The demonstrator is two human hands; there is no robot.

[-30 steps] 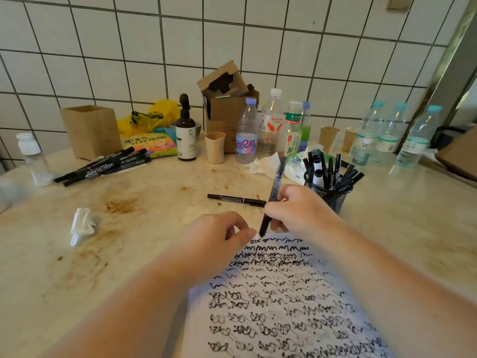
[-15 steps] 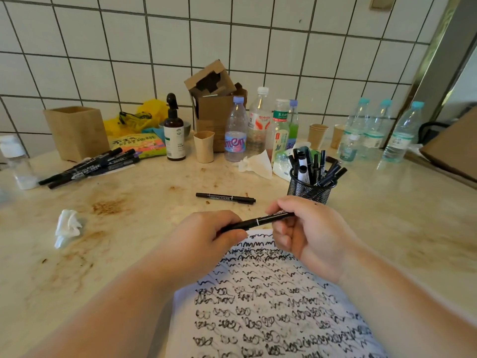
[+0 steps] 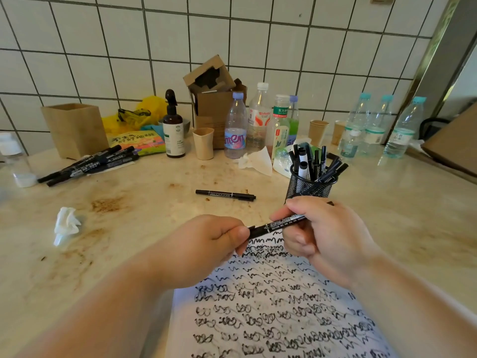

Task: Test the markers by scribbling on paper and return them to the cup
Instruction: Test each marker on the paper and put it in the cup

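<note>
a stained, polished stone worktop (image 3: 387,228) carries a black wire-mesh metal cup (image 3: 309,187), a scribbled white paper sheet (image 3: 271,306), clear plastic bottles (image 3: 235,130), a matt cardboard box (image 3: 74,130) and crumpled tissue (image 3: 65,224); glossy wall tiles (image 3: 258,47) behind.

Pink lettering reading "men" is showing on the blue label of the clear bottle (image 3: 235,130) with the lilac cap, standing near the back edge of the counter (image 3: 402,208). Just beside it, red script on the white label of the taller bottle (image 3: 259,117) is looking like "Wahaha", though it is blurred. The next bottle's (image 3: 280,125) green band is carrying the white characters "东方树", cut off at the side. The colourful packet (image 3: 136,143) lying towards the back left is showing dark Chinese characters beginning "不生气"; the rest is too blurred. Print on the brown pump bottle (image 3: 175,135), on the held marker (image 3: 281,224) and on the loose markers (image 3: 90,165) is too small to read.
</note>
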